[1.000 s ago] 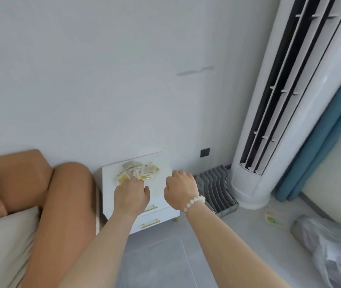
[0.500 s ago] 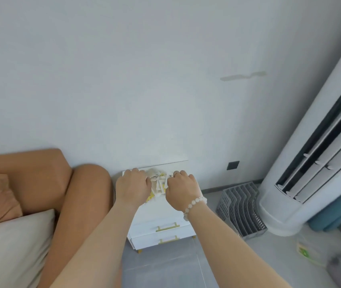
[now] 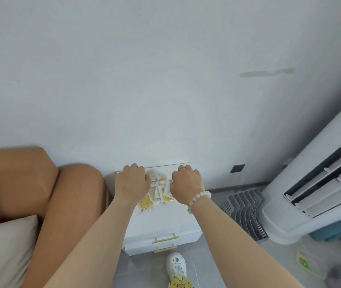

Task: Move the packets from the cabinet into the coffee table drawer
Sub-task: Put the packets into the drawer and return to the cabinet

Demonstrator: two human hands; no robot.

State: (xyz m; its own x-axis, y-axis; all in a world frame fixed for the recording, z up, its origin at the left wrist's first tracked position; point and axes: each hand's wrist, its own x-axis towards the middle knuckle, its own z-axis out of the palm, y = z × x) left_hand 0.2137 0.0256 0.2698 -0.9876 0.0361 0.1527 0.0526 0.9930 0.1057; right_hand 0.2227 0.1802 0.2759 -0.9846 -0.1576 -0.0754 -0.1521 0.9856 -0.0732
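Several small white and yellow packets (image 3: 161,190) lie in a heap on top of a low white cabinet (image 3: 163,222) that stands against the wall. My left hand (image 3: 131,181) is curled over the left side of the heap and my right hand (image 3: 186,185), with a bead bracelet at the wrist, is curled over the right side. Both hands press in on the packets with bent fingers, and the fingertips are hidden behind the knuckles. One yellow packet (image 3: 145,202) sticks out below my left wrist. The coffee table drawer is not in view.
A brown sofa arm (image 3: 69,204) and a beige cushion (image 3: 3,250) stand left of the cabinet. A grey file rack (image 3: 244,210) and a tall white air conditioner (image 3: 310,194) stand on the right. My white shoe (image 3: 175,265) is on the grey floor before the two gold-handled drawers.
I have stepped closer to the cabinet. Both hands moved forward from its front edge onto the pile and closed in on the packets from either side.
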